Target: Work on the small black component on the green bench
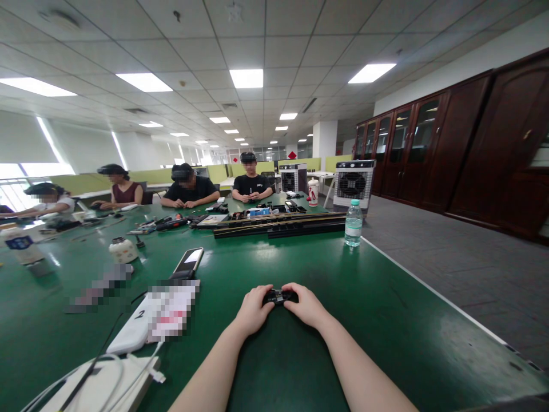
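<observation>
Both of my hands meet over the green table (287, 355), around a small black object with a shiny middle part (279, 296); its exact kind I cannot make out. My left hand (254, 309) grips its left end between thumb and fingers. On the right end, my right hand (306, 306) holds it the same way, thumb toward me and fingers on the far side. My fingers cover both ends of the object. It appears to be at or just above the tabletop.
Left of my arms lie a phone (191, 260), a white power bank marked 2 (132, 323) and white cables (114, 372). A water bottle (353, 226) stands near the right edge. Dark metal strips (283, 224) and tools (171, 222) lie farther back. Several people sit across the table.
</observation>
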Motion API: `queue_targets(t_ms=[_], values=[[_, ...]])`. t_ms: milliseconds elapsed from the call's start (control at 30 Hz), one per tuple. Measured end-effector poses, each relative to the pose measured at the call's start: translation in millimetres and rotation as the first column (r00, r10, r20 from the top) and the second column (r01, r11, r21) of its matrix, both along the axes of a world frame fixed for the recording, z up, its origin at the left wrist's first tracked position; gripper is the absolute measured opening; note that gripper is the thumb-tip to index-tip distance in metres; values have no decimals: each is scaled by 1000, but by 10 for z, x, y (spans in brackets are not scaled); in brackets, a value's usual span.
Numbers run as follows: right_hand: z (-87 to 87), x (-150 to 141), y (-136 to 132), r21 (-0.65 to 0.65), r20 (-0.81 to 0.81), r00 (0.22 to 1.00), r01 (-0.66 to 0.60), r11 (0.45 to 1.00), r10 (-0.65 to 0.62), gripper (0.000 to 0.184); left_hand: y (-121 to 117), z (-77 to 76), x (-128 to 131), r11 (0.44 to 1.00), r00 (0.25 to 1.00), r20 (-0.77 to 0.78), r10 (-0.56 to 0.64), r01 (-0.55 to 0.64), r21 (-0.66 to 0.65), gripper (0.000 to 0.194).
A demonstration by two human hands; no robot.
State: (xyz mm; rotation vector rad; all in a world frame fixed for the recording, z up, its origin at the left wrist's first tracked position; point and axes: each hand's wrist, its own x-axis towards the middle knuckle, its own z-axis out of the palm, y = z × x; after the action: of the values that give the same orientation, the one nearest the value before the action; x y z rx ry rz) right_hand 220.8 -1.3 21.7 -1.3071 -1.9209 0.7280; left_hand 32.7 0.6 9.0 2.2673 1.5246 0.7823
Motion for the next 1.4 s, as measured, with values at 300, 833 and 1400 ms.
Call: queue_targets(t_ms=[300,833,1400], values=[[16,-21,-15,36,22,1000,-17,999,16,34,15,-13,-1,1000,1000,-15,-2,3,7,41],[11,-28,-18,39,52,999,-7,999,5,23,-19,29,8,1000,1000,-16,-22,22,11,38],[-131,1,154,-33,-318,947,47,998,-55,21,-20,19,12,1000,1000,-11,-15,15,28,37]])
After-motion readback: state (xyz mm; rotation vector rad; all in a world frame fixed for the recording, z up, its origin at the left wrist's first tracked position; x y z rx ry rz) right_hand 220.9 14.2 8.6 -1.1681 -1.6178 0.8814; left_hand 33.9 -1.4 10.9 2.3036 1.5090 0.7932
